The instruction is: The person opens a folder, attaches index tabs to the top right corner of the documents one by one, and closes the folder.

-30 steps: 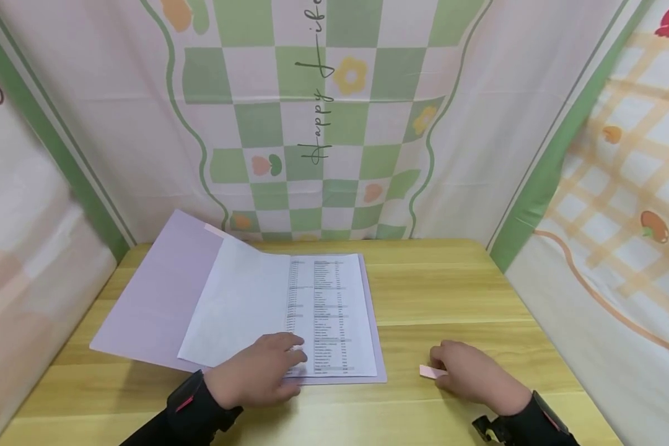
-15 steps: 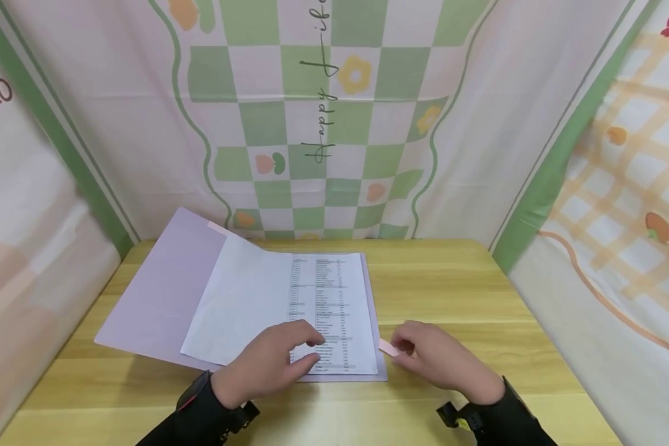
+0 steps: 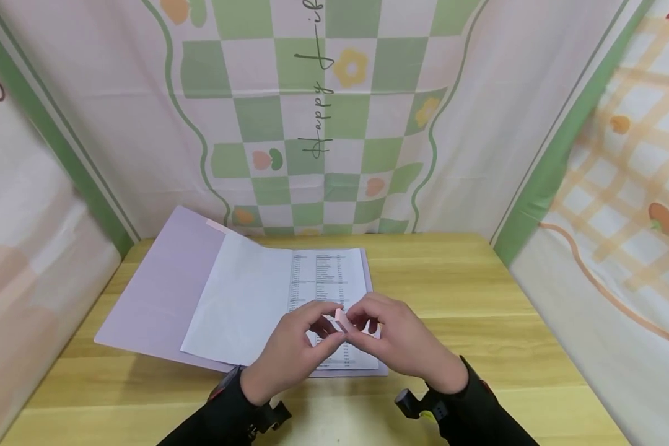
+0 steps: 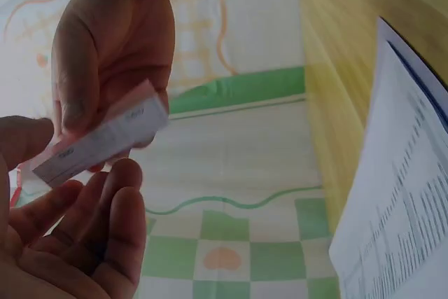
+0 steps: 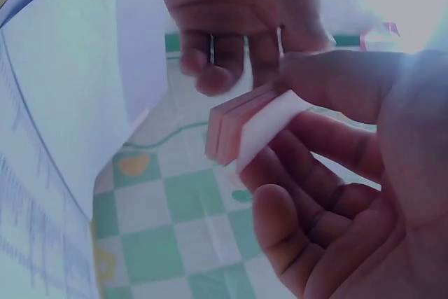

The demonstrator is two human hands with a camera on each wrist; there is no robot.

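My right hand (image 3: 398, 331) pinches a small pink pad of sticky notes (image 3: 343, 321) between thumb and fingers, above the printed page. In the right wrist view, the pad (image 5: 245, 124) shows layered pink strips and a white face. Facing it, my left hand (image 3: 295, 344) has its thumb and index fingertips bent close about the pad; whether they grip it is unclear. The left wrist view shows small marks on the white side of the pad (image 4: 101, 146). Under both hands lies an open lilac folder (image 3: 153, 291) with white sheets (image 3: 240, 297), the right one printed with a table.
A wooden table (image 3: 440, 279) bears the folder, whose left cover tilts up. One pink strip (image 3: 217, 225) sticks out at the top of the left sheet. Patterned curtains (image 3: 368, 142) stand behind the table and along both sides.
My right hand has carried the pink sticky-note pad leftward and up from the table's right side to above the page. My left hand has moved right to meet it. The folder stays put.
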